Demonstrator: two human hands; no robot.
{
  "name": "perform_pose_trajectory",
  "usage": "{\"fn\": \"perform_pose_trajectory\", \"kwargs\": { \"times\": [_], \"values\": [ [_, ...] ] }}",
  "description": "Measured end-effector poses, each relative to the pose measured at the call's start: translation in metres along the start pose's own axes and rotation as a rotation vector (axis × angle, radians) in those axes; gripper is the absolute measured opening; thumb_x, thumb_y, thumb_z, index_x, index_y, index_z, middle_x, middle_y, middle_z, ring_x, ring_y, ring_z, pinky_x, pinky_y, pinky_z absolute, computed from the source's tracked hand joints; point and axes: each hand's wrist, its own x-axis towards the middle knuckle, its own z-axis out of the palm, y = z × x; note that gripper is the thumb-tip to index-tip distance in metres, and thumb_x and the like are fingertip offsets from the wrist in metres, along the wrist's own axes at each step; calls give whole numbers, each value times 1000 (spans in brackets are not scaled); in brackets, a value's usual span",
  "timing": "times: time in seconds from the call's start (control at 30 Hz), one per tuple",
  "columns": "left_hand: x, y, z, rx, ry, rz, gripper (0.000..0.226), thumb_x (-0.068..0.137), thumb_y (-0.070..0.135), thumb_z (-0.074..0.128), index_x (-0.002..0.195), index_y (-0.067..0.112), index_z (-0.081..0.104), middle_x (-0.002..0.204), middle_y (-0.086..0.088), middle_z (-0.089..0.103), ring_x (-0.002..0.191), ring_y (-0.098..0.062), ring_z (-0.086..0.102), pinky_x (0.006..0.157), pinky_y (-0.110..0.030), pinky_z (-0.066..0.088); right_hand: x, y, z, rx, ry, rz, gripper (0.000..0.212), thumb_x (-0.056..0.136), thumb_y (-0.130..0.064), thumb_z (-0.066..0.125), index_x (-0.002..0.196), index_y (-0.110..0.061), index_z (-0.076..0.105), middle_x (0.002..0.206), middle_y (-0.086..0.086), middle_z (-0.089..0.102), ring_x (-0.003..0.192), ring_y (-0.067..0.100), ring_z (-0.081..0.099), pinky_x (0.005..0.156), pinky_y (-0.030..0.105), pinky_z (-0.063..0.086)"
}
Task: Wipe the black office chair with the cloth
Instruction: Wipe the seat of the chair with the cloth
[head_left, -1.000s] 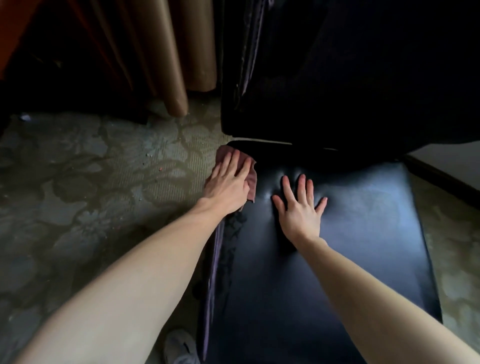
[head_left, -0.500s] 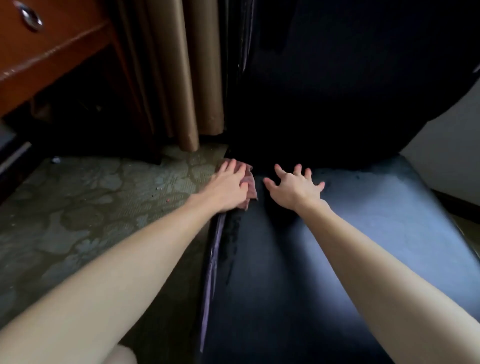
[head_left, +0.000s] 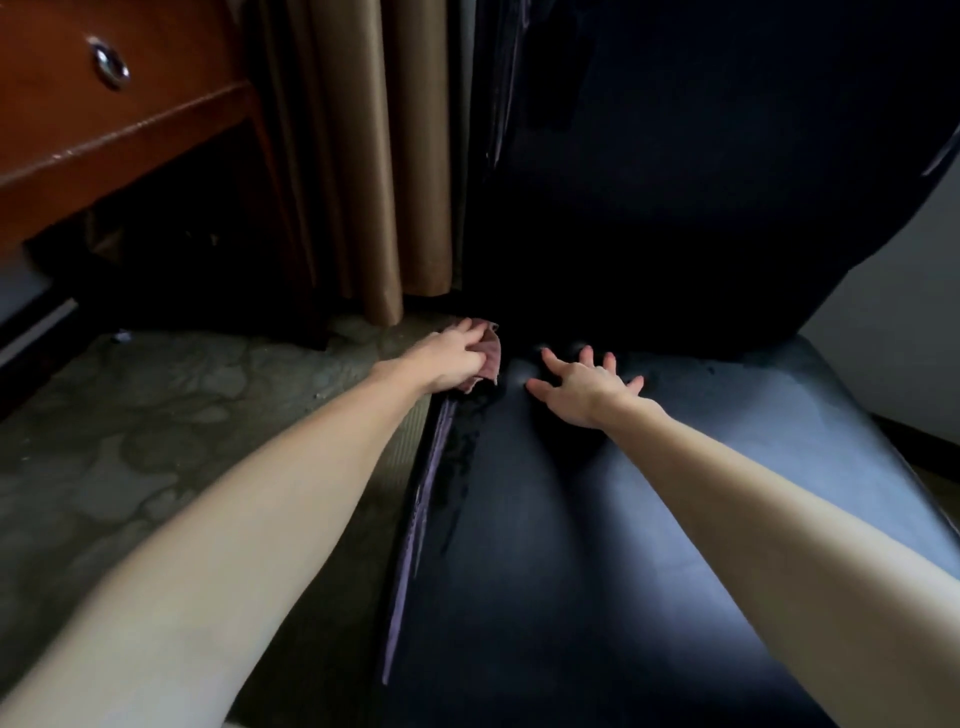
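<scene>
Where my left hand (head_left: 445, 359) reaches the back left corner of the seat, its fingers are curled over a crumpled dusty-pink cloth (head_left: 491, 354), gripping it bunched against the seat edge just below the backrest. My right hand (head_left: 583, 385) lies just beside it, open, its fingers spread wide and fingertips touching the seat, the thumb pointing toward the cloth; it holds nothing. Both hands rest on the black office chair (head_left: 623, 530), whose smooth, padded, leather-like seat catches a bluish sheen under my right forearm, while its tall dark backrest (head_left: 675, 208) rises upright straight ahead, almost lost in shadow. Along the seat's left edge runs a thin purplish trim strip (head_left: 415, 525), and the surface beside it looks rough and flaked. Left of the chair, a grey-green patterned carpet (head_left: 156, 447) covers the floor. Long tan fabric curtains (head_left: 374, 156) hang down to it, close against the backrest's left side. Farther left stands a reddish-brown wooden desk (head_left: 156, 119) with a round metal drawer pull (head_left: 110, 63). A pale wall (head_left: 914, 332) shows at the far right.
</scene>
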Motion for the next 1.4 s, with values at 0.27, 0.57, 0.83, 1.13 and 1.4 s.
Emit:
{"fn": "perform_pose_trajectory", "kwargs": {
  "times": [0.27, 0.57, 0.83, 1.13, 1.4],
  "values": [
    [-66, -3, 21, 160, -31, 16, 57, 106, 27, 31, 159, 17, 12, 167, -6, -4, 154, -22, -4, 123, -34, 5, -26, 0, 4, -41, 29, -74, 59, 100, -57, 30, 153, -44, 11, 165, 5, -2, 151, 33, -7, 116, 63, -1],
    [-31, -2, -2, 174, -65, -19, 56, 107, 31, 30, 159, 25, 11, 167, -3, -6, 154, -20, -5, 122, -34, 4, -54, 5, 16, -4, -24, -96, 65, 93, -69, 33, 151, -50, 10, 165, -3, -8, 151, 24, -13, 117, 59, -7],
    [-118, -13, 21, 68, -44, 64, 51, 107, 30, 35, 156, 34, 23, 166, 8, 3, 153, -17, 4, 121, -30, 6, -58, 1, 19, -49, 13, -76, 66, 95, -68, 31, 153, -47, 8, 165, -1, -6, 151, 27, -10, 117, 60, -4],
    [-145, 8, 33, 188, -124, 40, 52, 109, 32, 26, 158, 33, 10, 167, 5, -7, 153, -17, -6, 123, -37, 7, -125, 16, 47, -5, 73, -166, 61, 97, -64, 25, 153, -45, 11, 165, 0, -3, 151, 25, -8, 118, 55, -6],
    [-134, 2, 30, 169, -75, 31, 50, 108, 33, 30, 157, 36, 17, 166, 7, -1, 154, -18, 1, 123, -35, 9, -130, 17, 53, -11, 44, -160, 65, 96, -68, 23, 153, -45, 6, 164, -1, -10, 150, 21, -15, 119, 51, -9]
  ]
}}
